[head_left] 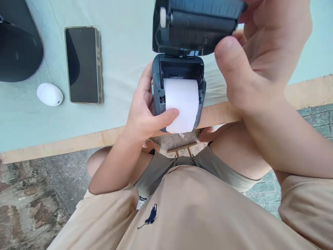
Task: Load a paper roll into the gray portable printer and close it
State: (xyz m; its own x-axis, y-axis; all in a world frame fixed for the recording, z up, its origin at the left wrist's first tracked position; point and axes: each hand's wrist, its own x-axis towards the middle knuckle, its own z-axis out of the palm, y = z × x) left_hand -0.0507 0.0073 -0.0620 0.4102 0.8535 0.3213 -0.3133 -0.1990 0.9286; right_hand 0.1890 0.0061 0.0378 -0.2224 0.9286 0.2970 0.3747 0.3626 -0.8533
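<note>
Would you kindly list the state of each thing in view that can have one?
printer: lid open, held up off the table
lid: swung up, right hand on it
paper roll: seated in the bay, left hand thumb pressing on it
phone: screen dark, lying flat
white earbud case: closed

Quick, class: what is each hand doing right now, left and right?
Left hand: closed on the small printer, thumb on the paper roll.
Right hand: holding the printer lid open.
</note>
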